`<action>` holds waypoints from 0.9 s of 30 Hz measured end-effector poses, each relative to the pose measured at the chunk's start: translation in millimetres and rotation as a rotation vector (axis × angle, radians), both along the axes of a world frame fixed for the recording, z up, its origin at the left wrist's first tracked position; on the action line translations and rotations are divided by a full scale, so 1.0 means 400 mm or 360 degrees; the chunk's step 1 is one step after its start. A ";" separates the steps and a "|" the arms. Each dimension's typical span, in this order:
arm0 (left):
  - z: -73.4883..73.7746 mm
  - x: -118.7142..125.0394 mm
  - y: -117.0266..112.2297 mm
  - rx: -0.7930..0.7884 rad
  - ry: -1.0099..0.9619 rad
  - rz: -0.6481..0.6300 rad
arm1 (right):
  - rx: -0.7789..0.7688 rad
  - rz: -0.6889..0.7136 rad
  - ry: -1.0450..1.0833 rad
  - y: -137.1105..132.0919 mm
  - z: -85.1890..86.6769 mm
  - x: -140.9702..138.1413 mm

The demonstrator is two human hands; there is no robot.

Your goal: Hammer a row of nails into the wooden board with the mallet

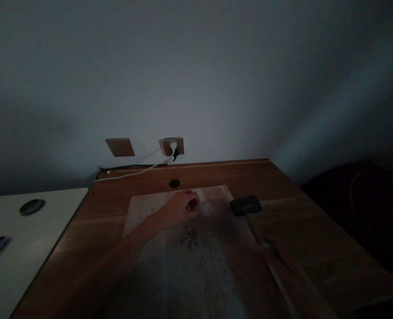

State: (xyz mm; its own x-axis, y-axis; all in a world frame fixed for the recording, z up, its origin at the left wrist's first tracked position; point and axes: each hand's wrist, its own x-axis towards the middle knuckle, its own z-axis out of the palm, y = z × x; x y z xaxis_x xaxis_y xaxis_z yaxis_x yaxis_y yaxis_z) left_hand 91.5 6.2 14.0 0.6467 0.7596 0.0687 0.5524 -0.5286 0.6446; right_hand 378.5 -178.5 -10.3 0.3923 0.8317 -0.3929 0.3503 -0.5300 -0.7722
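Observation:
The scene is very dim. My left hand [179, 207] reaches from the lower left onto a pale board [143, 208] lying on the wooden desk [282, 186]. Its fingers are curled round a small reddish thing [192, 204] that I cannot make out. A few small metal pieces [191, 239] lie on the board just in front of that hand. My right hand [273, 251] seems to rest at the board's right edge beside a thin pale strip [281, 281]. Its fingers are lost in the dark.
A flat dark object [246, 205] lies right of the board. A cable hole [174, 183] sits behind it. Two wall plates, one with a white plug [173, 145] and cables, are on the wall. A white table [33, 230] stands left, with a round cover [32, 206] on it.

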 end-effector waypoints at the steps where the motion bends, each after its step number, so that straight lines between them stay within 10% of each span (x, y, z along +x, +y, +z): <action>1: -0.014 0.021 0.017 0.0006 -0.0061 0.0013 | -0.0012 0.0013 -0.0009 0.004 -0.001 -0.003; 9: -0.117 0.163 0.073 0.0032 -0.0194 0.0025 | 0.0030 0.0131 -0.0118 0.006 -0.004 -0.034; 27: -0.112 0.173 0.071 0.0062 -0.0202 -0.0051 | -0.0018 0.0177 0.0138 0.030 -0.007 -0.029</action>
